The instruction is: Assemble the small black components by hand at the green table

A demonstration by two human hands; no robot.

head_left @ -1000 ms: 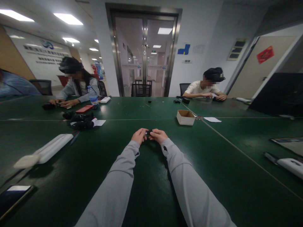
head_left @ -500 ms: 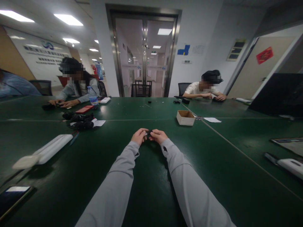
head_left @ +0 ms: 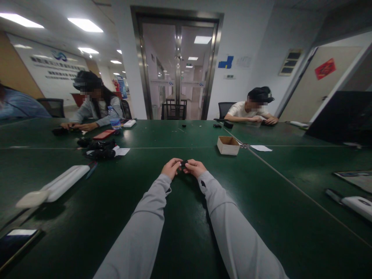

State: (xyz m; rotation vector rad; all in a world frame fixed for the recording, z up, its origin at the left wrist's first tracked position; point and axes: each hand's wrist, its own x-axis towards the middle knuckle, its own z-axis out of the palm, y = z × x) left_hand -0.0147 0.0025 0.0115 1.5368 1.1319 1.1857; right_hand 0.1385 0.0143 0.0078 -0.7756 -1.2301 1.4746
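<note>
Between my two hands is a small black object (head_left: 183, 163), too small and partly covered to name its kind. My left hand (head_left: 172, 168) pinches its left end, where a lighter spot shows by the fingertips. Its right end sits in the closed fingers of my right hand (head_left: 195, 167). Both hands are over the dark green table (head_left: 186, 217), with my arms stretched forward in grey sleeves.
An open box (head_left: 228, 146) stands ahead to the right, near a white paper (head_left: 260, 148). Dark gear (head_left: 100, 149), a red item (head_left: 104, 134) and a bottle (head_left: 114, 118) lie or stand left. A phone (head_left: 19, 246) is near left. Other people sit across the table.
The black object has turned slightly between my fingers, and its pale part shows less. Both hands stay in nearly the same place.
</note>
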